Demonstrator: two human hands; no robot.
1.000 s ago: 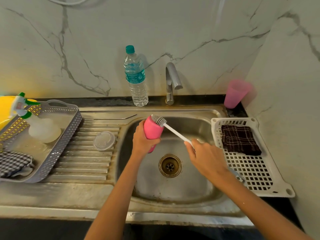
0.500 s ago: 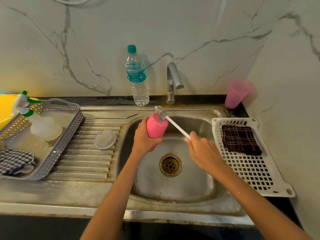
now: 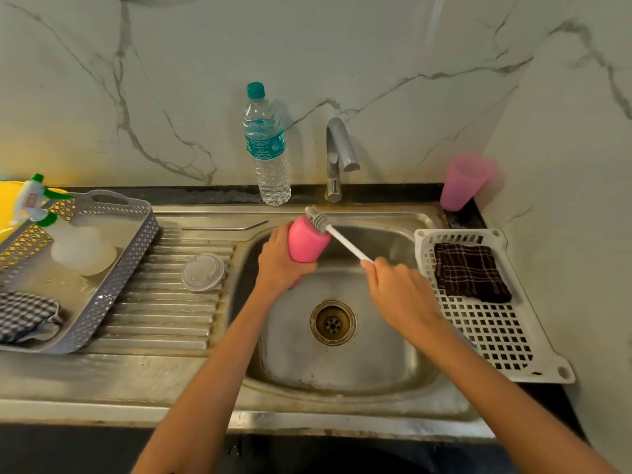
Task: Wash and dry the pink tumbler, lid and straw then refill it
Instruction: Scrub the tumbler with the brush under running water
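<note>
My left hand [image 3: 278, 265] grips the pink tumbler [image 3: 305, 241] over the back left of the steel sink [image 3: 403, 357], tilted with its mouth to the upper right. My right hand [image 3: 400, 295] holds the white handle of a bottle brush [image 3: 345, 241]; its grey bristle head lies at the tumbler's rim. The clear lid [image 3: 203, 271] lies flat on the ribbed drainboard [image 3: 160, 319]. A metal straw [image 3: 224, 227] rests along the drainboard's back edge.
A water bottle [image 3: 266, 148] and the tap [image 3: 337, 155] stand behind the sink. A second pink cup [image 3: 463, 181] is at the back right. A white rack [image 3: 496, 323] with a dark cloth [image 3: 470, 273] sits right. A grey basket [image 3: 113, 285] holds a spray bottle [image 3: 65, 234] and a checked cloth.
The tumbler and my left hand rose and shifted slightly toward the tap. The brush head slid further out of the tumbler's mouth, and my right hand followed upward.
</note>
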